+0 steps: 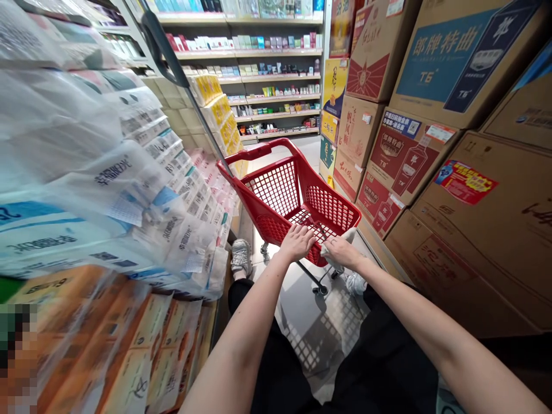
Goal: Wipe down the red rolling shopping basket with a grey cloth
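Observation:
A red plastic shopping trolley (276,181) with a lattice basket stands on wheels in the aisle in front of me. My left hand (297,242) lies over the near rim of its basket, fingers bent over the edge. Close beside it on the same rim is my right hand (342,252), closed around a pale grey cloth (339,265) that hangs down the outside of the basket. My right fingertips are partly hidden. Inside the basket, a dark thin object (317,225) lies near the hands, too small to name.
Plastic-wrapped paper packs (116,178) are piled along the left, with orange packs (142,345) below. Stacked cardboard cartons (452,230) line the right. Shelves of small boxes (259,54) stand at the far end. A grey pole (196,112) slants up leftward. Tiled floor (293,305) lies beneath.

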`<move>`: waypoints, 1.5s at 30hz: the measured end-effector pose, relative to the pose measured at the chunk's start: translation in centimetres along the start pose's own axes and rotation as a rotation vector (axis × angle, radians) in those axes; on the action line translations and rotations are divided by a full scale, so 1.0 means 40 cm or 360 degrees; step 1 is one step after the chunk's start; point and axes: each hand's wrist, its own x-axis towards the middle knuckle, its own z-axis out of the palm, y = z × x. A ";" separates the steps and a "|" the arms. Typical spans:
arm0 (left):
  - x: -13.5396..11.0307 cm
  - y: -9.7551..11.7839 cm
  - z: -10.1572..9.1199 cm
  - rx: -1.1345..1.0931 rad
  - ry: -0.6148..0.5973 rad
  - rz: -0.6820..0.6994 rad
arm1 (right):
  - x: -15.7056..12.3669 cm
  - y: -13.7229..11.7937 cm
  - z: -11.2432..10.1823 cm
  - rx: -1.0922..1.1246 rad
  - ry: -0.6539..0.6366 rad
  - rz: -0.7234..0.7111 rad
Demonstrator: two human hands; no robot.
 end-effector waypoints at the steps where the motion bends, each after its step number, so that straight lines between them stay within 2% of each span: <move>1: -0.001 -0.003 0.001 0.0011 -0.0006 -0.0001 | 0.004 -0.010 0.003 0.0008 0.0031 0.0035; 5: -0.005 -0.014 0.005 -0.0018 -0.0030 -0.0004 | -0.004 0.004 0.013 0.0066 0.0134 0.0035; 8: -0.001 -0.016 0.009 -0.0101 -0.0065 -0.0027 | -0.029 0.057 0.018 0.0101 0.0146 -0.0054; 14: 0.037 -0.026 0.019 -0.0279 -0.0142 -0.0029 | -0.067 0.162 0.026 0.0056 0.0216 0.0097; 19: 0.052 -0.018 0.023 -0.0337 -0.0153 -0.0100 | -0.051 0.181 0.017 0.0021 0.0126 0.0099; 25: 0.048 0.011 0.023 -0.0400 -0.0209 -0.0104 | -0.029 0.161 -0.004 0.0107 0.0141 0.0168; 28: 0.057 -0.008 0.025 -0.0485 -0.0292 -0.0148 | -0.031 0.118 -0.002 0.0151 0.0286 0.0242; 32: 0.061 -0.047 0.028 -0.0489 -0.0309 -0.0203 | -0.034 0.037 0.033 0.0155 0.0523 0.0384; 36: 0.049 -0.069 0.028 -0.0429 -0.0313 -0.0222 | -0.019 -0.024 0.064 0.0141 0.0635 0.0505; 41: 0.034 -0.070 0.027 -0.0373 -0.0273 -0.0308 | 0.014 -0.039 0.052 0.0163 0.0572 0.0526; 45: 0.022 -0.070 0.026 -0.0434 -0.0265 -0.0337 | 0.018 -0.026 0.030 0.0362 0.0528 0.0456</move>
